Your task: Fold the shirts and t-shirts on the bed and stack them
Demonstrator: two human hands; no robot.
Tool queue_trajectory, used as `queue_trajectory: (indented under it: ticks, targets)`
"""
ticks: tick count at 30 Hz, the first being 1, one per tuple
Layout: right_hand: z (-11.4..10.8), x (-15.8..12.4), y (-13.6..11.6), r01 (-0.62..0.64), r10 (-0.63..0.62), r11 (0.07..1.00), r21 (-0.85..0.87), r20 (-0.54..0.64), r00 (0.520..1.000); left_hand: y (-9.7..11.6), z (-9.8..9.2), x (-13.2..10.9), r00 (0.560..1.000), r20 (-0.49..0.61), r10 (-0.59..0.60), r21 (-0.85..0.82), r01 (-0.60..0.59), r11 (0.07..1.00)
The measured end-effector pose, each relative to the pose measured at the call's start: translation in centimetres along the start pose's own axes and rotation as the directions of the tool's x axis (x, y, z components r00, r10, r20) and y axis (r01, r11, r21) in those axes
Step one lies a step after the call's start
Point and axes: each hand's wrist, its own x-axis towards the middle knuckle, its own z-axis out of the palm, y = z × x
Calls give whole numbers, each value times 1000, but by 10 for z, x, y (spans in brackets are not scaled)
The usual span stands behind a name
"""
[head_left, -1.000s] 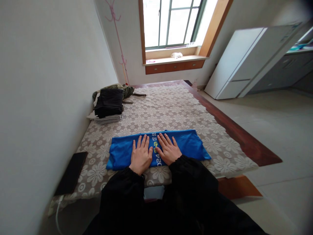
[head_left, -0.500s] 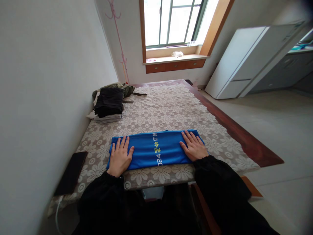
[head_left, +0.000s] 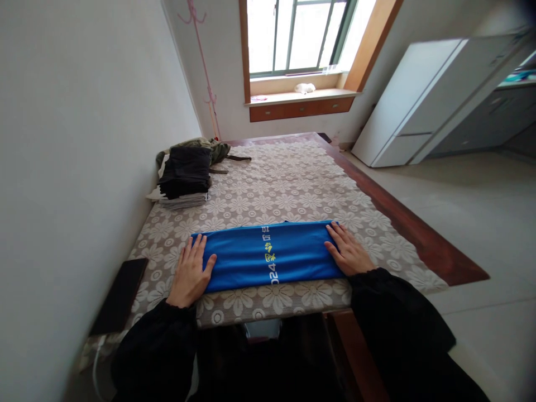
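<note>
A blue garment point(head_left: 238, 257) with white and yellow printing lies folded into a long flat strip near the table's front edge. My left hand point(head_left: 191, 273) rests on its left end, fingers stretched out and slightly apart. At the opposite end, my right hand point(head_left: 347, 251) lies over the cloth's edge with its fingers extended. Neither hand grips the fabric. Its underside and the parts under my palms are hidden.
Lace cloth point(head_left: 285, 190) covers the wooden table point(head_left: 444, 257). Folded dark and grey clothes point(head_left: 184, 173) are stacked at the back left, against a green bag point(head_left: 220, 151). A dark phone or tablet point(head_left: 119, 296) with a white cable lies at the left edge, by the wall.
Both hands have slid outward along the garment, the left one to the left and the right one to the right. The garment itself stays in place.
</note>
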Motion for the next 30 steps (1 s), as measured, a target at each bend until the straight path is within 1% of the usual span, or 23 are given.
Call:
queue_trajectory:
  ticks: [5,11,15,21,27,30]
  targets:
    - [5,-1,-2,-33,36,998,-50,44,998,2,3,-2,1000,10,16,89,-16,996]
    - [7,-1,1,-20,24,998,-52,76,997,-2,5,-1,1000,4,14,54,-14,998]
    - [7,-1,1,-26,29,998,-49,62,998,-2,3,-1,1000,8,-8,13,8,1000]
    - [6,-2,-2,-31,34,998,-51,52,998,1,3,-3,1000,11,4,64,-4,998]
    - [3,-2,-7,-42,44,998,-49,30,999,4,1,-4,999,3,-40,70,40,997]
    - [1,-2,-7,-44,46,998,-50,32,998,5,-1,-4,999,15,-43,77,42,996]
